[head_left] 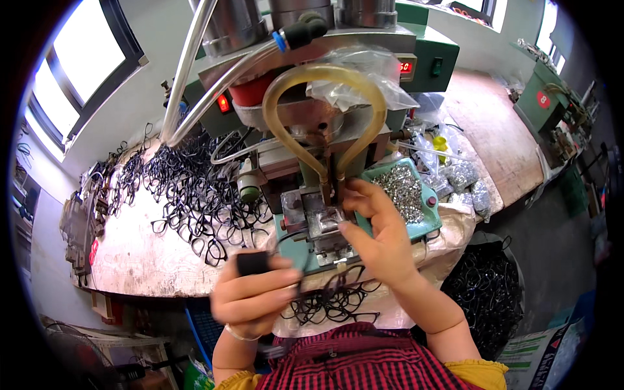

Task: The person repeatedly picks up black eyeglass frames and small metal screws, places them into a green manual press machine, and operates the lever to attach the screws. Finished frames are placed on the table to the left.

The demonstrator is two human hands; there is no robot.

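Currently left hand (250, 299) is gripping a black eyeglass frame (286, 260) with closed fingers just below the press fixture (318, 224), while right hand (380, 237) is pinching something tiny at it, steadying alignment.

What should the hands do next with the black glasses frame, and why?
Probably slide the black plastic glasses frame, held by the left hand, into the grey metal clamp block. The right hand has its fingertips at that block, and the frame hangs just short of it.
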